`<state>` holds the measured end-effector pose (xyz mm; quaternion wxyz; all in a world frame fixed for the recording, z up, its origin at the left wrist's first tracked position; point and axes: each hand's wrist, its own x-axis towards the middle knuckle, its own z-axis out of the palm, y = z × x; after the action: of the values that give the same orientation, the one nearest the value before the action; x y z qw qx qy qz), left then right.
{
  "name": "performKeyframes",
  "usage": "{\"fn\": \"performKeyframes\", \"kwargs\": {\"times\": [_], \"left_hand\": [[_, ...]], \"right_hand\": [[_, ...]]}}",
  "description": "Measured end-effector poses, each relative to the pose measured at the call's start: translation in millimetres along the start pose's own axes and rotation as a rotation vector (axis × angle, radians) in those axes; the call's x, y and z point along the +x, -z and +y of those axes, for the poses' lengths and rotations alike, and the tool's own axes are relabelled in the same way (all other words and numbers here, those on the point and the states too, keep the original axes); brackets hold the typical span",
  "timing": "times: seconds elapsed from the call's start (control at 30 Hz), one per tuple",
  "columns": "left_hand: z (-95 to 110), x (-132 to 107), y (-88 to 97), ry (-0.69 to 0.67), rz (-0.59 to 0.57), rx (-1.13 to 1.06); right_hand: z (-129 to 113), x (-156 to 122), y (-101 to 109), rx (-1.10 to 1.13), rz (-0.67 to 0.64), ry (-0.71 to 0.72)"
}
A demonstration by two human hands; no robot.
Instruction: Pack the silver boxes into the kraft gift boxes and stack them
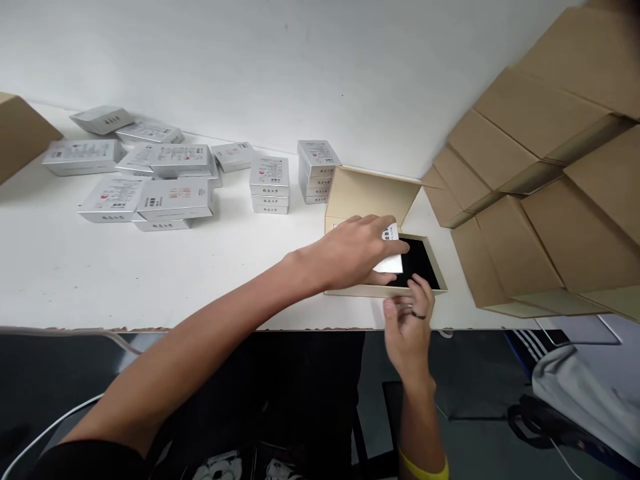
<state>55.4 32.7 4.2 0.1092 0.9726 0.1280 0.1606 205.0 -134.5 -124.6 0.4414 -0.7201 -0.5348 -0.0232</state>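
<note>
A cream gift box (373,197) lies on the white table with its hinged lid raised at the back and a black lining (421,261) showing inside. My left hand (357,250) reaches in from the left over its open tray, fingers closed around a small silver carton (393,265) with dark printing. Most of that carton is hidden under the hand. At the near wall of the gift box, my right hand (411,327), with a dark ring on one finger, pinches the rim, fingertips over the inside and thumb at the outside.
Silver cartons (177,199) lie in a loose heap at the left. Two neat stacks of cartons (270,177) stand left of the gift box. Brown cardboard boxes (545,220) are piled at the right, and another cardboard piece (23,137) sits at the far left.
</note>
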Motion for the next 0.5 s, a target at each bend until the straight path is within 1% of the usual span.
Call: {"fn": "performKeyframes", "kwargs": {"times": [0.07,0.13,0.23,0.27,0.3,0.33,0.37,0.4,0.43,0.47,0.5], "left_hand": [[-7,15,-4.7,0.018,-0.114,-0.028],[-14,23,-8.9,0.067,-0.248,-0.094],[-19,25,-11.7,0.148,-0.509,-0.227],[-19,25,-11.7,0.181,-0.575,-0.262],[-18,24,-11.3,0.212,-0.603,-0.283],[-16,22,-10.7,0.222,-0.585,-0.285],[-15,21,-9.8,0.2,-0.527,-0.273],[-14,18,-8.6,0.147,-0.44,-0.26],[-15,15,-7.0,0.089,-0.322,-0.244],[-17,11,-5.0,0.058,-0.177,-0.225],[-21,6,-2.6,0.08,-0.017,-0.197]], "right_hand": [[5,-3,-13,-0.047,0.083,0.077],[10,-4,-24,-0.055,0.15,0.101],[14,-6,-32,-0.062,0.218,0.125],[15,-7,-33,-0.063,0.227,0.129],[16,-7,-32,-0.062,0.23,0.133],[16,-8,-32,-0.062,0.23,0.135],[17,-8,-31,-0.061,0.23,0.139],[18,-8,-30,-0.061,0.234,0.149],[19,-8,-30,-0.061,0.242,0.164],[20,-8,-30,-0.06,0.254,0.179],[21,-7,-30,-0.059,0.267,0.198]]}}
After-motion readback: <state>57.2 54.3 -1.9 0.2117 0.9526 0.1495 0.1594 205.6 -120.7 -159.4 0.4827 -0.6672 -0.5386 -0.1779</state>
